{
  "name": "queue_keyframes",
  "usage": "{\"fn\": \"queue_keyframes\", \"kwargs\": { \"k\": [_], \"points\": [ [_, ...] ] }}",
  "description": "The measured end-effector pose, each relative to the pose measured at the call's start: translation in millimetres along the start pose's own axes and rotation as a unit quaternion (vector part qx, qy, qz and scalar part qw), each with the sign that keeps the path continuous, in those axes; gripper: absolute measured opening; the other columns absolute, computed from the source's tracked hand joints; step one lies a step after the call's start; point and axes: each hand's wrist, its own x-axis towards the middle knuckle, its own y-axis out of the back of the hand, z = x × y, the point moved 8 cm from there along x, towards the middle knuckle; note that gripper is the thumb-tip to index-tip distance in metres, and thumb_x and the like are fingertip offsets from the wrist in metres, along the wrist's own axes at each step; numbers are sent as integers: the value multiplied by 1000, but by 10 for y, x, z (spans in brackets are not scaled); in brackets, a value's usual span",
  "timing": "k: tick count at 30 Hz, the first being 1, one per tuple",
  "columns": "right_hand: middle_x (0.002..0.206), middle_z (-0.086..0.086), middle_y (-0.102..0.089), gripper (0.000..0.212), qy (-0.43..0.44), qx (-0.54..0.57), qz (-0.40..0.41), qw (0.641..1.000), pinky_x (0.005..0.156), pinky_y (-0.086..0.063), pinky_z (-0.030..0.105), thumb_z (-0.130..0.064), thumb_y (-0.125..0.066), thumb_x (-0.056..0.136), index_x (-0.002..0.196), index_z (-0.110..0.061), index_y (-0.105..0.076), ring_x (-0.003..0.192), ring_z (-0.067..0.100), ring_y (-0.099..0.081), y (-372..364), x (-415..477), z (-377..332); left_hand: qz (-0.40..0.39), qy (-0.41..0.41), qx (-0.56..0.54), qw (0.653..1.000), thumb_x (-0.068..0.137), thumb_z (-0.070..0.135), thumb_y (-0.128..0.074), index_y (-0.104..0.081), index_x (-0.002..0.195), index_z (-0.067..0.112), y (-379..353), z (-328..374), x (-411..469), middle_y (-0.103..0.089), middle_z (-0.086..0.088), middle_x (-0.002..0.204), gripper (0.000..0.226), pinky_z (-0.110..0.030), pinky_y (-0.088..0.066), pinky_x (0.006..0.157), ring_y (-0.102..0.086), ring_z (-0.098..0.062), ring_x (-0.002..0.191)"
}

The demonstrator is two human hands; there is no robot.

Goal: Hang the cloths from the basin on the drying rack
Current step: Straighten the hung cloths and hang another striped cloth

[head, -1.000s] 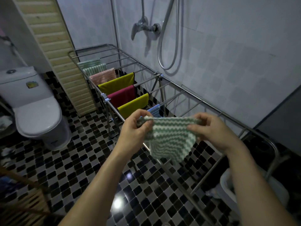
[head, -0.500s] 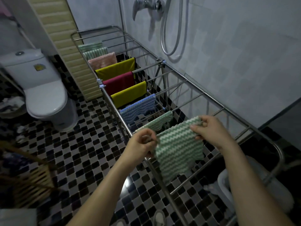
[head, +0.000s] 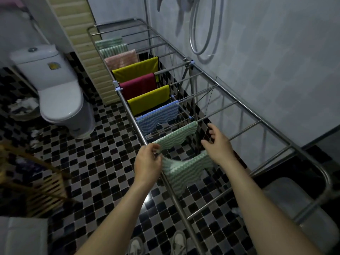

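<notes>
A green-and-white zigzag cloth [head: 184, 172] drapes over a bar of the steel drying rack [head: 244, 105], near its close end. My left hand [head: 147, 162] pinches the cloth's left edge by the rack's front rail. My right hand [head: 219, 144] hovers just past the cloth's right end, fingers spread, holding nothing. Further along the rack hang another green zigzag cloth [head: 176, 137], a blue one [head: 158, 116], two yellow ones, a red one, a pink one and two green striped ones. The white basin [head: 298, 205] sits on the floor under the rack's near right corner.
A white toilet [head: 55, 89] stands at the left on the black-and-white tiled floor. A wooden slatted stand [head: 42, 186] is at the lower left. The shower hose [head: 202, 34] hangs on the tiled wall behind the rack. My shoes [head: 156, 243] show at the bottom.
The cloth went from stretched between both hands down onto a rack bar. My right hand let go of it and opened; my left hand stays pinched on its edge. The camera tilted downward.
</notes>
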Motion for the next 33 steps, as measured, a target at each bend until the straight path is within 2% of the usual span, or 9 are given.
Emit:
{"fn": "queue_keyframes", "kwargs": {
  "k": [3, 5, 11, 14, 19, 23, 28, 30, 33],
  "points": [
    [107, 4, -63, 24, -48, 12, 110, 993, 66, -43, 25, -16, -59, 92, 116, -15, -58, 87, 16, -59, 232, -135, 200, -108, -41, 47, 992, 89, 19, -67, -69, 99, 22, -126, 39, -126, -62, 13, 93, 11, -9, -45, 62, -57, 4, 77],
    [98, 1, -63, 15, -93, 28, 89, 991, 57, -38, 22, -19, -62, 91, 105, -14, -60, 74, 8, -54, 206, -191, 397, -178, -73, 87, 978, 88, 26, -69, -70, 99, 25, -240, 27, -249, -67, 14, 93, 11, -11, -50, 68, -59, 5, 78],
    [90, 1, -67, 14, -98, 126, 21, 987, 64, -45, 23, -12, -71, 84, 89, -19, -59, 86, 16, -64, 28, -222, 527, -169, -121, 132, 969, 88, 24, -68, -72, 104, 25, -297, 43, -281, -72, 10, 97, 16, -13, -49, 77, -62, 1, 81],
    [82, -1, -66, 9, -78, 63, 50, 994, 59, -43, 20, -12, -70, 85, 87, -18, -63, 83, 17, -64, 89, -228, 449, -151, -120, 132, 972, 89, 24, -66, -73, 104, 24, -255, 52, -236, -73, 8, 93, 16, -22, -54, 82, -66, -4, 81],
    [92, -2, -63, 13, -20, -48, 60, 997, 71, -49, 24, -13, -60, 91, 99, -13, -69, 84, 14, -59, 134, -168, 234, -128, -134, 126, 975, 91, 21, -65, -74, 101, 22, -208, 69, -249, -74, 8, 91, 14, -20, -54, 82, -67, -5, 79],
    [96, 3, -65, 13, 23, -137, 61, 988, 59, -39, 19, -16, -56, 93, 98, -14, -68, 86, 18, -58, 124, -95, 137, -135, -162, 154, 965, 91, 20, -64, -75, 100, 21, -229, 101, -283, -74, 6, 96, 15, -27, -55, 85, -66, -9, 87],
    [115, 2, -51, 23, 121, -207, 21, 971, 84, -45, 29, -17, -57, 93, 115, -18, -65, 107, 20, -49, 74, -97, -21, -87, -206, 200, 954, 93, 30, -60, -73, 99, 26, -159, 164, -282, -66, 11, 101, 15, -21, -44, 77, -51, -9, 91],
    [120, 0, -51, 32, 169, -238, -28, 956, 96, -44, 33, -18, -59, 93, 125, -19, -63, 110, 19, -46, -28, -136, -98, -104, -206, 192, 954, 92, 35, -60, -72, 100, 27, -186, 156, -288, -64, 13, 97, 16, -21, -46, 78, -51, -7, 89],
    [122, 0, -55, 30, 210, -296, -95, 927, 98, -44, 32, -21, -58, 95, 123, -18, -65, 111, 18, -47, -180, -196, -141, -146, -194, 185, 952, 90, 39, -62, -70, 99, 29, -280, 116, -300, -66, 15, 90, 16, -20, -49, 76, -55, -2, 84]
  ]
}}
